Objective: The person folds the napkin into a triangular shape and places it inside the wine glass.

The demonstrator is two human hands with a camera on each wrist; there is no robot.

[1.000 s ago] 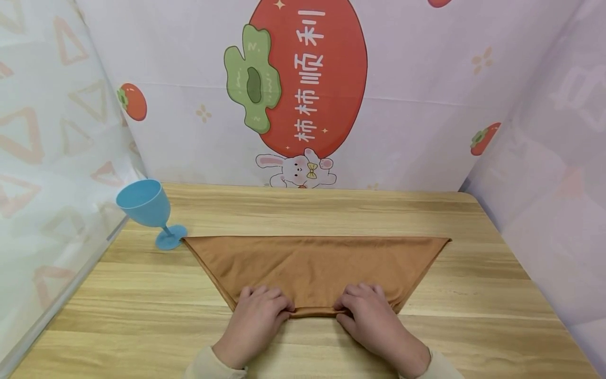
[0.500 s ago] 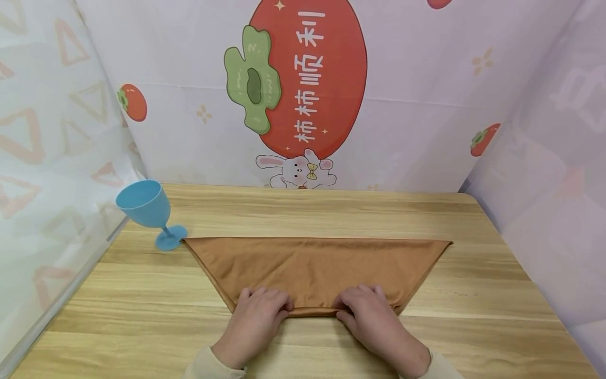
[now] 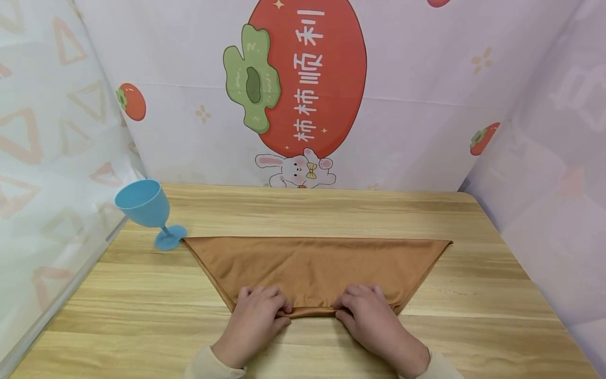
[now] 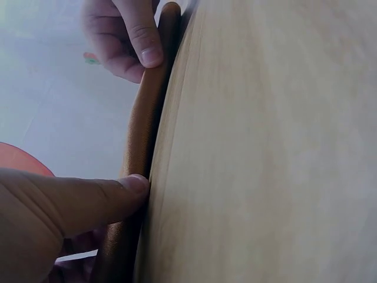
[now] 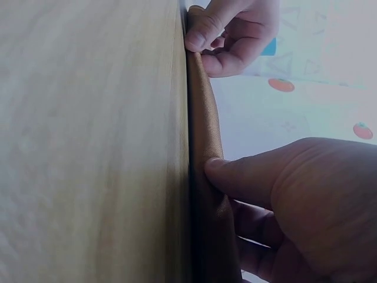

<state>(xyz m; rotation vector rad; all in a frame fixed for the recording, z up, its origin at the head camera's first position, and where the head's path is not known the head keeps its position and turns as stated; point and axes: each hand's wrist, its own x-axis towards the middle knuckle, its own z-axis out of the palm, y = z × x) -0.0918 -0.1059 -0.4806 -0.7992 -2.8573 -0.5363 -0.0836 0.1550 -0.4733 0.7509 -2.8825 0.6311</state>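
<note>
A brown satin-like cloth lies folded on the table, its long straight edge at the back and its sides narrowing toward me. Its near edge is turned over into a narrow roll. At the left part of this roll, my left hand pinches it, thumb on the near side and fingers curled over the top. My right hand grips the roll farther right in the same way. In the right wrist view, the right thumb presses against the roll. Between the hands a short stretch of roll shows; both ends are hidden behind the hands.
A blue plastic goblet stands at the back left, its foot right at the cloth's left corner. The wooden table ends at a printed backdrop, with patterned sheets on both sides.
The left thumb has shifted slightly along the roll's near side. Cloth, right hand and goblet look almost the same as before.
</note>
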